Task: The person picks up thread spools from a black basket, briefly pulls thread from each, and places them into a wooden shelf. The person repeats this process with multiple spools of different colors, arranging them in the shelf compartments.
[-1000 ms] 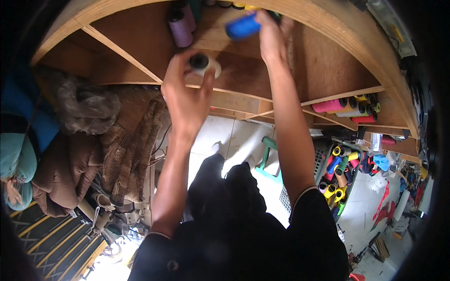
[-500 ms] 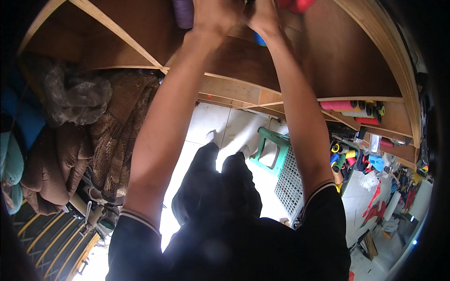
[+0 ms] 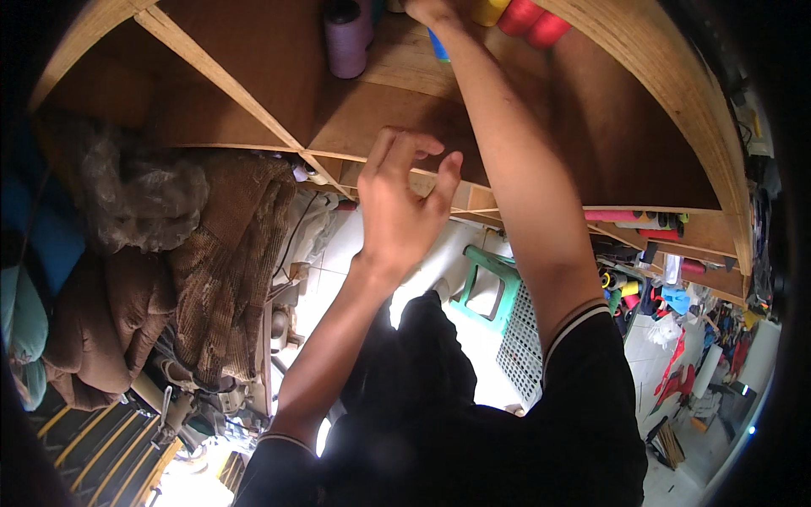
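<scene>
My left hand (image 3: 401,198) is in front of the wooden shelf's lower edge, fingers bent but apart, with nothing in it. Up on the shelf (image 3: 401,72), my right hand (image 3: 432,10) reaches in at the picture's upper edge; its fingers are cut off from view. A blue thread spool (image 3: 438,48) stands just below the right wrist, partly hidden. Left of that hand is a lilac cone of thread (image 3: 345,49) with a dark top. To its right are a yellow spool (image 3: 490,10) and red thread cones (image 3: 532,24).
Brown cloth (image 3: 228,245) and clear plastic (image 3: 148,198) hang or lie at the left. Below the shelf stand a green stool (image 3: 488,287) and a grey perforated crate (image 3: 519,346). More spools (image 3: 646,221) fill a lower shelf at right, above floor clutter.
My left hand has come down and away from the upper shelf, opening to empty fingers. My right hand stays up there, slightly further left. The lilac cone now shows more fully.
</scene>
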A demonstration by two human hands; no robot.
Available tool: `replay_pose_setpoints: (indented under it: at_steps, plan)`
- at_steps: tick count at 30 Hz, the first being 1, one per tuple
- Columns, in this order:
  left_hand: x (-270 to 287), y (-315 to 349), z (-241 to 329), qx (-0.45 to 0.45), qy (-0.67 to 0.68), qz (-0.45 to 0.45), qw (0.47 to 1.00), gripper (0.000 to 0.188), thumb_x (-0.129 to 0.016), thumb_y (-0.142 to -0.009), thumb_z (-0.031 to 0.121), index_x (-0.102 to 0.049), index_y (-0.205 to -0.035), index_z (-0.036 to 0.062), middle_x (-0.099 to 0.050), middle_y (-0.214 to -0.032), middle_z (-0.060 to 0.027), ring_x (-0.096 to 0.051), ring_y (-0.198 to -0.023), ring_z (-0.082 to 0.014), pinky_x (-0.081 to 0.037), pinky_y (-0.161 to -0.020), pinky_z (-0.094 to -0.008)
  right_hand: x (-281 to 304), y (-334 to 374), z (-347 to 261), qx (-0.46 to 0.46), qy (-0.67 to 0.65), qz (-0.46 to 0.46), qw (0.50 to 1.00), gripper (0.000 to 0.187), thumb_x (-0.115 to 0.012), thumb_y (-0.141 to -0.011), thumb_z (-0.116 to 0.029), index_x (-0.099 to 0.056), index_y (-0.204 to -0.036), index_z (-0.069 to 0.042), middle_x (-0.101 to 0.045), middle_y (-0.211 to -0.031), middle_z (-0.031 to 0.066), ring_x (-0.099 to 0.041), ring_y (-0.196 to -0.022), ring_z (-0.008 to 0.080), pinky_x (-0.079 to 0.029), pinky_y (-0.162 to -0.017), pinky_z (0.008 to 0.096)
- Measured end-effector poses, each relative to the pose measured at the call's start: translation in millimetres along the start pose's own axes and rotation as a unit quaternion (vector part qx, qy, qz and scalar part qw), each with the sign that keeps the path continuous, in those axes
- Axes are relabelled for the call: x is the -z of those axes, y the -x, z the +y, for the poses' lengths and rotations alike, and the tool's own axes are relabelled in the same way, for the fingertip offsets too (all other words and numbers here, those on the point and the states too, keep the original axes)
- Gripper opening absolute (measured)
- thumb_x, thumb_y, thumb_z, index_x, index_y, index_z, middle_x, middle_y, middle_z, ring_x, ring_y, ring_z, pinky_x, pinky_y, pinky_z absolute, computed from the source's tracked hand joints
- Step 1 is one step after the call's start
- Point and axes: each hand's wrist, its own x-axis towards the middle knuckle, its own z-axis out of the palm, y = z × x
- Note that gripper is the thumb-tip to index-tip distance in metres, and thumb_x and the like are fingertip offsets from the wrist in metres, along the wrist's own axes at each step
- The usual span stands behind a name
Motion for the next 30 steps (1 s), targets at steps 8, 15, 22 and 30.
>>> replay_pose_setpoints:
  at_steps: [8, 15, 22, 30]
  plan:
    - [3.8, 1.1, -12.3, 0.007, -0.001, -0.024, 1.000, 0.014, -0.072, -0.080, 0.009, -0.063, -0.084, -0.0013, -0.062, -0.083, -0.0114, -0.062, -0.076, -0.0222, -0.049, -0.066, -0.0319, 4.6, -10.9, -12.2, 0.011, 0.010, 0.006, 1.000, 0.014, -0.057, -0.092, -0.019, -0.063, -0.095, -0.006, -0.061, -0.086, 0.0052, -0.058, -0.083, 0.0154, -0.048, -0.071, 0.0297]
    - [-24.9, -52.8, -30.2, -0.031, -0.050, 0.025, 0.998, 0.039, -0.075, -0.079, 0.014, -0.055, -0.108, -0.0038, -0.064, -0.086, -0.0202, -0.065, -0.079, -0.0321, -0.051, -0.068, -0.0386, 26.5, 37.2, -33.0, 0.001, -0.058, -0.006, 0.998, 0.013, -0.058, -0.091, -0.018, -0.063, -0.094, -0.006, -0.061, -0.084, 0.0039, -0.057, -0.082, 0.0144, -0.047, -0.070, 0.0286]
    - [-32.9, -87.2, -27.3, 0.076, 0.007, -0.086, 0.993, 0.039, -0.071, -0.081, 0.012, -0.051, -0.109, -0.0065, -0.065, -0.086, -0.0270, -0.065, -0.083, -0.0432, -0.050, -0.072, -0.0464, 40.6, 85.8, -50.1, -0.035, 0.017, -0.033, 0.999, 0.041, -0.079, -0.074, -0.016, -0.061, -0.109, -0.002, -0.068, -0.102, 0.0080, -0.064, -0.094, 0.0160, -0.049, -0.085, 0.0327]
    - [-54.3, -121.1, -68.7, -0.004, -0.080, -0.102, 0.992, 0.051, -0.061, -0.077, 0.006, -0.045, -0.124, -0.0056, -0.060, -0.116, -0.0287, -0.053, -0.116, -0.0426, -0.043, -0.099, -0.0452, 17.5, 34.0, -6.1, 0.042, 0.103, 0.040, 0.993, 0.048, -0.077, -0.077, -0.022, -0.057, -0.115, 0.000, -0.066, -0.100, 0.0114, -0.062, -0.097, 0.0197, -0.049, -0.085, 0.0358]
